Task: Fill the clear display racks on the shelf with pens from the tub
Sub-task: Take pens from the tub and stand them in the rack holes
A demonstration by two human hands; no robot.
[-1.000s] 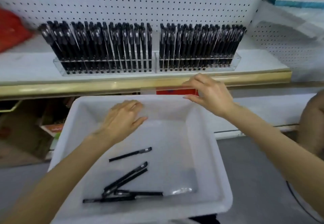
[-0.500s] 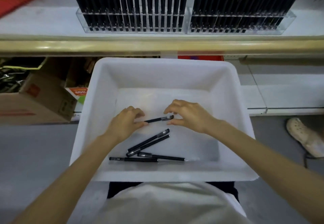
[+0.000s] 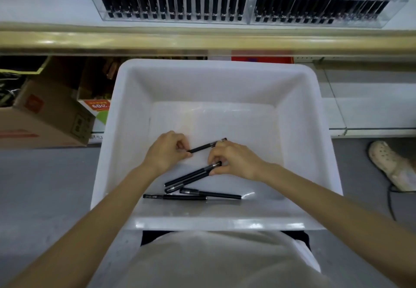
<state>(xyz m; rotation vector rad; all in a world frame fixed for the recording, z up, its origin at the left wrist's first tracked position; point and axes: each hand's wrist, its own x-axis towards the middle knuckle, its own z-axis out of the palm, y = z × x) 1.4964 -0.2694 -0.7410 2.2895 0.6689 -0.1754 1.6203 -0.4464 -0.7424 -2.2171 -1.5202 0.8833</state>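
In the white tub (image 3: 216,223), the left hand (image 3: 167,150) pinches the tip of one black pen (image 3: 203,147). The right hand (image 3: 235,160) grips the cap end of a second pen (image 3: 191,174) and loose pens (image 3: 210,194) lie just beside it. Clear display racks (image 3: 248,21) on the shelf hold black pens. A box label (image 3: 99,105) seems to read "209".

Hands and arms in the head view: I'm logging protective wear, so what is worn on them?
Nothing visible: the left hand and right hand are gloveless, with no rings, watch or bracelet showing. Both forearms are bare to the frame edge. The top below is off-white.
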